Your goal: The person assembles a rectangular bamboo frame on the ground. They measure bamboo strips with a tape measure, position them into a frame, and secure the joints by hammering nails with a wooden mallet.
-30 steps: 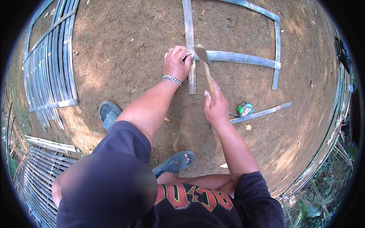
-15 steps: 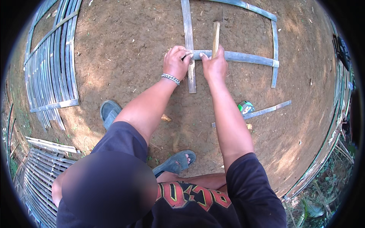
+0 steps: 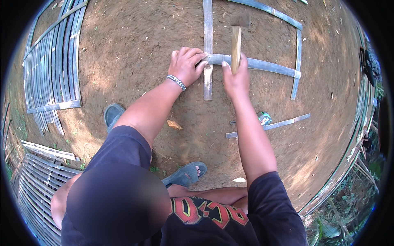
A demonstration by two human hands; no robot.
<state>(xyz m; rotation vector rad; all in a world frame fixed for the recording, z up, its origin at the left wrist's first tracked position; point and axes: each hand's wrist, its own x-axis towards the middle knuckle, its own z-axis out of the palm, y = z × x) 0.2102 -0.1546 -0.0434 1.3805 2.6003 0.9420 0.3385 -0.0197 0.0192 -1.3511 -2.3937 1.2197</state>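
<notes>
Nearest, the person's dark shirt [image 3: 279, 219] filled the lower edge, with a slatted panel [image 3: 39, 182] lying at the lower left. Beyond it, one sandal [image 3: 180, 175] was planted on the bare soil [image 3: 197, 139], and the other sandal [image 3: 113, 116] stood farther out to the left. A loose slat [image 3: 289, 121] lay on the ground, crossed in view by the right forearm, with a green and black tape measure [image 3: 264, 118] just beside it. The right hand [image 3: 237, 80] was closed around the handle of a wooden-handled tool [image 3: 236, 45], whose dark metal head pointed away from the body. To its left, the left hand [image 3: 187, 62], a chain bracelet [image 3: 176, 82] at its wrist, was partly curled, thumb and fingertips together at the joint where a cross strip [image 3: 269, 66] met a long strip [image 3: 208, 28]; whether it pinched anything small could not be told. The cross strip ran rightward to a side strip [image 3: 298, 49], and a far strip [image 3: 266, 9] curved above. At the upper left lay another panel of slats [image 3: 57, 61].
</notes>
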